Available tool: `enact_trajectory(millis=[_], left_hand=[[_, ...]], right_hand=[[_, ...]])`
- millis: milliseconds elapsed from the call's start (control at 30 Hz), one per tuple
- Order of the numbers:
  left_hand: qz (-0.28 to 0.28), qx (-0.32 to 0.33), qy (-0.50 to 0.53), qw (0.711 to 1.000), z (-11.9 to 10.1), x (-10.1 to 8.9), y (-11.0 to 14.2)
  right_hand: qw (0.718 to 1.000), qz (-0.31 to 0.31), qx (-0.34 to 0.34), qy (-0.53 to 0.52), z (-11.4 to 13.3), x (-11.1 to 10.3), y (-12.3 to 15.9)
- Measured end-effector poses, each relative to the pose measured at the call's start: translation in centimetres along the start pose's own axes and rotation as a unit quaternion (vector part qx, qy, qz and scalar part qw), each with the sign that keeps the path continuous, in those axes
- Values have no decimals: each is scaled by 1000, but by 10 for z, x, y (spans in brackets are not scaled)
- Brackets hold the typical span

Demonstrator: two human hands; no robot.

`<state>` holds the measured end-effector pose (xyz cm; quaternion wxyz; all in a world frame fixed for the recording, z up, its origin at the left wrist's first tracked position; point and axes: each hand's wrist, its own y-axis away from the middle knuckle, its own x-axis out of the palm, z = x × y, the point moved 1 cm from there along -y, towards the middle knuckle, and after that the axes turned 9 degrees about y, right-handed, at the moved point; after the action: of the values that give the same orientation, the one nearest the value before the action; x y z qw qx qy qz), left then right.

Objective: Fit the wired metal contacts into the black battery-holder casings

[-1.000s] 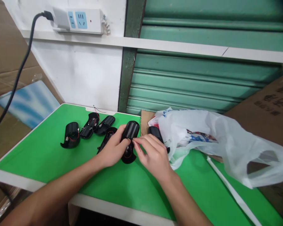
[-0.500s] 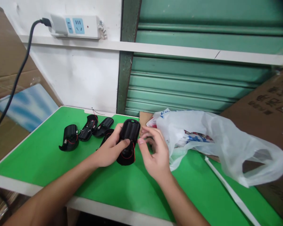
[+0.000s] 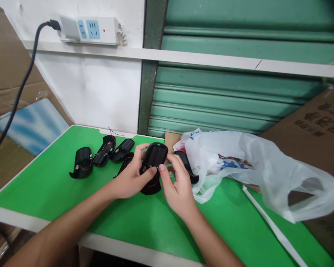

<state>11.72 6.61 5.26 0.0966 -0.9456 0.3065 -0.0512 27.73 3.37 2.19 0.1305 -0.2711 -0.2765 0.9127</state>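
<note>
A black plastic housing with a hollow upper half and a thin red wire in its lower half is held over the table. My left hand grips its left side, thumb pressed across its middle. On the right edge, my right hand closes thumb and fingers; whether a wire end is pinched there is too small to tell. Similar housings lie around: one partly hidden behind my left hand, several to the left, such as the leftmost housing, and another housing behind my right hand.
A white plastic bag with printed contents lies at the right of the green table top. Nearer stands out a long white strip. Cardboard flanks both sides. A power strip with a black cable is above.
My right hand drew back from the housing, fingers spread, then returned to its right edge. The housing has tilted so that its hollow side shows more. My left hand kept hold.
</note>
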Motion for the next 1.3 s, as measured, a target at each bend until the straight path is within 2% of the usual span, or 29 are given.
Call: enact_trajectory(millis=[233,500,1033,1300], left_hand=[[16,26,-33,999,5,-3,-2],[2,38,-32,999,11,0,-2],[-7,38,-50,998,12,-1,-1],[-8,46,-93,995,9,2,0]], right_hand=[[998,-3,45,-35,-6,2,1],[995,4,75,-57,-12,6,1],[998,29,32,-37,-16,6,5],[995,32,47,-79,-15,8,4]])
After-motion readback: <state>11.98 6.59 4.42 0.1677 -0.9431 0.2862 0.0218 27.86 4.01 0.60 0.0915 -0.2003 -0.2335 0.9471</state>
